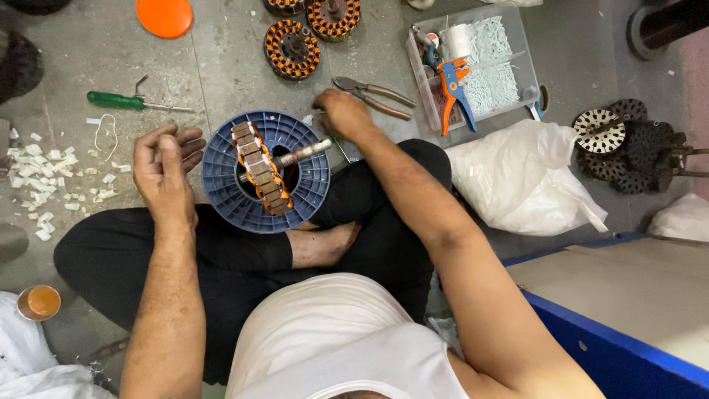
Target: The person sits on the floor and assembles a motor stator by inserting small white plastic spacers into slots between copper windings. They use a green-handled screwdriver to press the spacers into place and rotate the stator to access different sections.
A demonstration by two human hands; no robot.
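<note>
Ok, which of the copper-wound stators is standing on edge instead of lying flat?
The stator on the blue spool, between the hands. It stands on edge on its shaft; the other stators by the orange lid lie flat on the floor.

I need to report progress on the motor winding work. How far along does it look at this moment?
Done: two copper-wound round stators lie on the floor ahead. In hand: a third wound stator with a steel shaft stands on edge in the blue plastic spool on the person's lap; the left hand is loosely curled beside it, and the right hand reaches near the red-handled pliers. Left: a pile of bare black stator cores waits at right.
</note>
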